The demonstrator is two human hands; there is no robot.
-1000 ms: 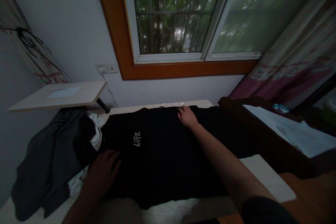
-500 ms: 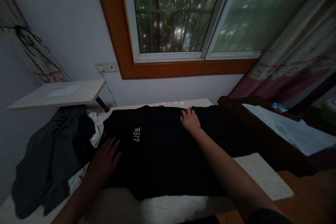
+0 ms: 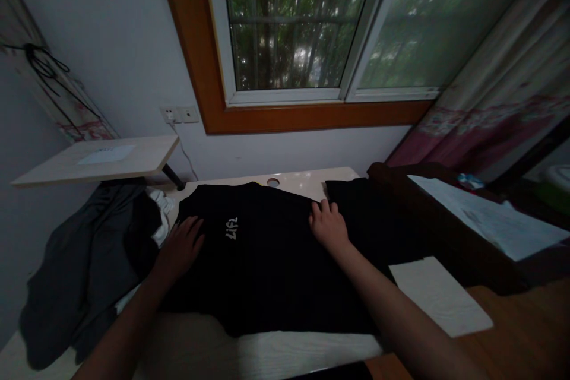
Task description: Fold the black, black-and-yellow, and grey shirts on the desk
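In the head view, the black shirt [image 3: 276, 267] lies spread on the bench [image 3: 309, 178] beneath both hands: left grip [image 3: 180, 246] released, fingers spread on its left end; right grip [image 3: 328, 227] curled at its far edge, whether pinching I cannot tell.

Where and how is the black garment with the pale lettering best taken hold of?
Probably by its near edge, pinched from the person's side: the black garment lies spread fairly flat, and pale tabletop shows along that edge, leaving room to reach under.
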